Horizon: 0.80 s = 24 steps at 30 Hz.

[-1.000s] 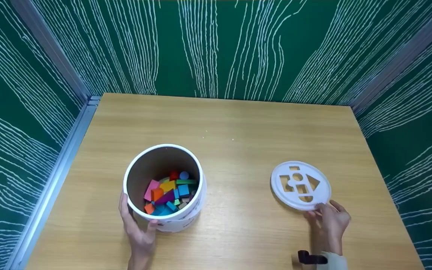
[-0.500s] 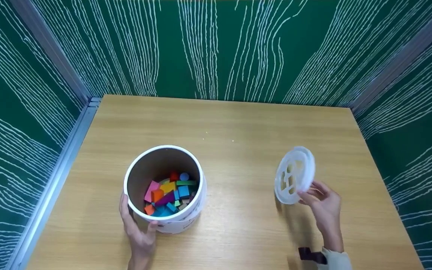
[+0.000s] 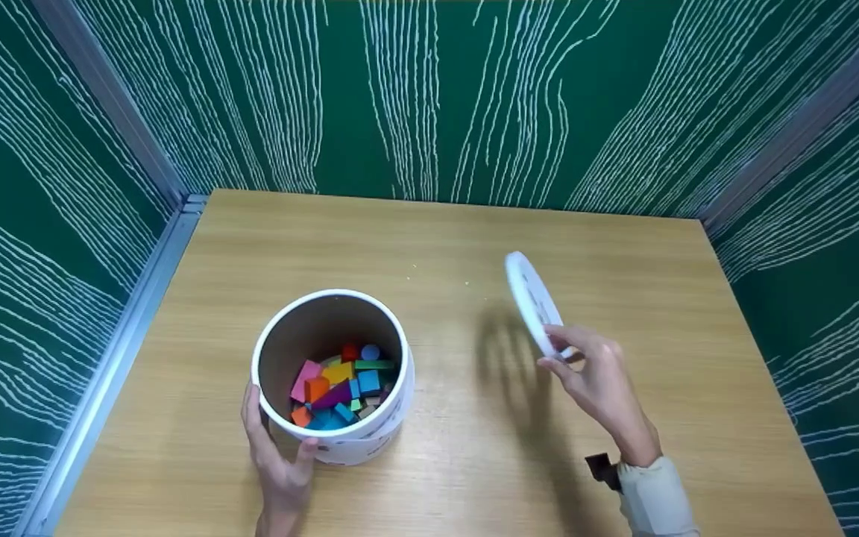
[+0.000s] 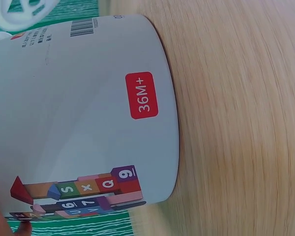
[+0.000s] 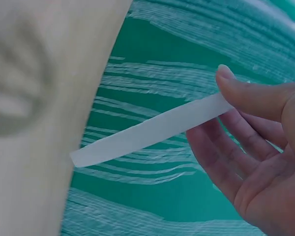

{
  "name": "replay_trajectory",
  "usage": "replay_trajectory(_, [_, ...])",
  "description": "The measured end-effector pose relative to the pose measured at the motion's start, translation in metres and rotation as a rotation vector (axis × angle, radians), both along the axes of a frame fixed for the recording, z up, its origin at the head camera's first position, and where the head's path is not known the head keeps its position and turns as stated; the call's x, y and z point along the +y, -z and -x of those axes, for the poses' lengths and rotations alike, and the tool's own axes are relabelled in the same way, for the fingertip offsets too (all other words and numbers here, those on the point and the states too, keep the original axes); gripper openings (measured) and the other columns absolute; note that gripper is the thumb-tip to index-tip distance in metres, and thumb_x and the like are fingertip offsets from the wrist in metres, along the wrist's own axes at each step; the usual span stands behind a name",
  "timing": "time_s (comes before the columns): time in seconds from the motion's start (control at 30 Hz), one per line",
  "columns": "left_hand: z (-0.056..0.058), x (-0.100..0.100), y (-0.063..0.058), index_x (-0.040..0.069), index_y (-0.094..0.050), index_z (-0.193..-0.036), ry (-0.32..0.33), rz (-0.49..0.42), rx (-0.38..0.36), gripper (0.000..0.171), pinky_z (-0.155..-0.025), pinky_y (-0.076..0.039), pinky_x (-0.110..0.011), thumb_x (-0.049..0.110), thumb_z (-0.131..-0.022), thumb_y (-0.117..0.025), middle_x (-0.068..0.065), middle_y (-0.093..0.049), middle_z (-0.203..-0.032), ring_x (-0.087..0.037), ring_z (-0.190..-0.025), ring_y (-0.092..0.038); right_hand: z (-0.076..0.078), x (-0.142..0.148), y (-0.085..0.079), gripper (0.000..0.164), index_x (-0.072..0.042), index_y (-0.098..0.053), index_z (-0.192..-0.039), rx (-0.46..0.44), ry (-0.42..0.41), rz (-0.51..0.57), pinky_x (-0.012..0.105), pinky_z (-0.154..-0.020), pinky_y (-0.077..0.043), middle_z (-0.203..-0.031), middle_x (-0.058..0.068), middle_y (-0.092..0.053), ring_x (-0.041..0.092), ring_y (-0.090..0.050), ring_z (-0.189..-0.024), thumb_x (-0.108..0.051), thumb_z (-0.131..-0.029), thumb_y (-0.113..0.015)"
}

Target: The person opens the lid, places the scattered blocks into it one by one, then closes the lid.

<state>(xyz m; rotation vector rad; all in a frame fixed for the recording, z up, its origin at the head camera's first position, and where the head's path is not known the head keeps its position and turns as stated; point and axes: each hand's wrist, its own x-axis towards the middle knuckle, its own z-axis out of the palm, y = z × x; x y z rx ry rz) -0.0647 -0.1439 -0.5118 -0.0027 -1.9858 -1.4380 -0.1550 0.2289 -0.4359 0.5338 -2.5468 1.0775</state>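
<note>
A white cylindrical tub point(image 3: 355, 451) stands on the wooden table, its top uncovered. Coloured blocks point(image 3: 338, 394) lie at the bottom inside it. My left hand point(image 3: 280, 477) holds the tub's near left side, thumb in front and fingers along the left. Off to the right and above the table, my right hand point(image 3: 601, 380) pinches a round white lid point(image 3: 530, 302) by its edge. That lid is tilted steeply, so its cut-out holes barely show. The right wrist view has the lid point(image 5: 152, 130) edge-on between thumb and fingers.
Green walls point(image 3: 467, 97) with white wavy lines enclose the wooden table point(image 3: 429, 239) at the back and both sides. A metal rail point(image 3: 112, 358) runs along its left edge. Tiny pale specks lie near the middle of the tabletop.
My right hand has lifted the lid off the table, tipped it from nearly flat to steep, and carried it left towards the tub. The left hand keeps its place on the tub.
</note>
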Motion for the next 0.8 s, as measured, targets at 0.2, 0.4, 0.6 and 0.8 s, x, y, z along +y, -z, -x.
replay_trajectory(0.2, [0.001,-0.002,0.001,0.004,-0.021,-0.137,0.005,0.011,-0.003,0.082,-0.104,-0.023,-0.027,0.031,-0.074,-0.065,-0.011,-0.023,-0.141,-0.031,-0.124,-0.025,-0.001,-0.029,-0.02,0.038,-0.005,-0.067,-0.094,0.163,-0.072,-0.128,0.027,-0.059,-0.05,-0.087,0.005,-0.064,0.013,-0.058,-0.073,0.005,-0.058,-0.076])
replay_trajectory(0.4, [-0.002,-0.002,0.0,0.006,-0.021,-0.138,-0.026,0.019,-0.031,0.08,-0.103,-0.023,-0.024,0.03,-0.075,-0.064,-0.01,-0.023,-0.141,-0.027,-0.125,-0.025,-0.005,-0.061,-0.042,0.031,-0.01,-0.069,-0.095,0.255,-0.19,-0.249,0.027,-0.068,-0.051,-0.09,0.003,-0.063,0.013,-0.058,-0.083,-0.001,-0.066,-0.072])
replay_trajectory(0.6, [-0.003,0.0,-0.004,0.007,-0.021,-0.138,-0.029,0.016,-0.063,0.08,-0.103,-0.022,-0.024,0.024,-0.073,-0.065,-0.008,-0.023,-0.141,-0.024,-0.126,-0.024,-0.008,-0.089,-0.058,0.026,-0.014,-0.069,-0.096,0.274,-0.335,-0.265,0.028,-0.067,-0.052,-0.088,0.001,-0.064,0.015,-0.056,-0.083,-0.003,-0.073,-0.067])
replay_trajectory(0.8, [-0.003,0.006,-0.023,-0.004,-0.023,-0.134,-0.013,0.022,0.022,0.078,-0.104,-0.021,-0.026,0.032,-0.077,-0.063,-0.018,-0.025,-0.139,-0.025,-0.126,-0.025,-0.012,-0.113,-0.065,0.023,-0.016,-0.069,-0.098,0.265,-0.445,-0.292,0.026,-0.069,-0.051,-0.091,0.001,-0.064,0.014,-0.055,-0.085,-0.005,-0.077,-0.064])
